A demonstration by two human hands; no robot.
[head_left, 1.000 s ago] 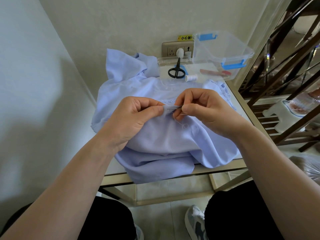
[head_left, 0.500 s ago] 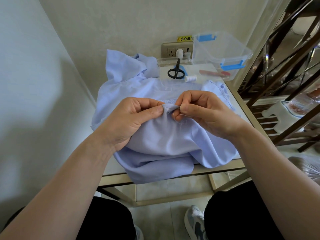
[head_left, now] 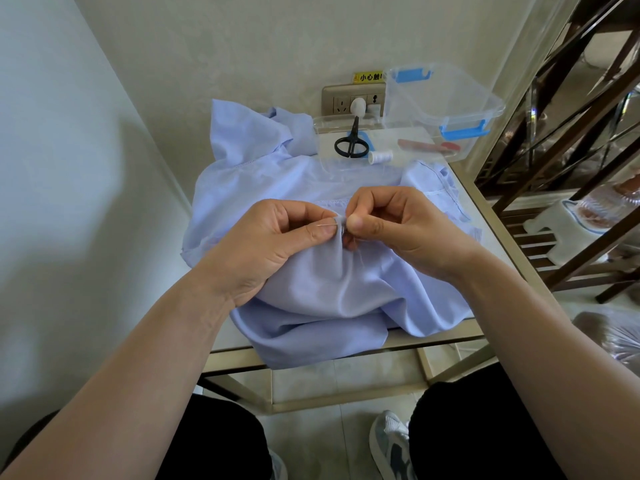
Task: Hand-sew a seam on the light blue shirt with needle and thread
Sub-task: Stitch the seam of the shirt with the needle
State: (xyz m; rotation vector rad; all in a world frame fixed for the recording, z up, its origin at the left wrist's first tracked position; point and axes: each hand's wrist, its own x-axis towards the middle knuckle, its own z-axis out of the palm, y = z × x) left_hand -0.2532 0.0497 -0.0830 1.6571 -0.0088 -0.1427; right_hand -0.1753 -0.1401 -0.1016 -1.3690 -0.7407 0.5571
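Note:
The light blue shirt lies bunched on a small table, its lower edge hanging over the front rim. My left hand pinches a raised fold of the shirt between thumb and forefinger. A thin silver needle pokes out of that fold toward the left, across my left fingers. My right hand presses thumb and forefinger against the same fold from the right, at the needle's rear end. A fine thread trails below my right fingers, barely visible.
Behind the shirt lie black scissors, a white thread spool and a clear box with blue clips on a clear lid. A wall socket is behind. A dark wooden rack stands right; the table's metal frame is in front.
My right hand has pushed left against the fold, and the needle's tip has come out on the left side over my left fingers. My left hand holds the fold in place.

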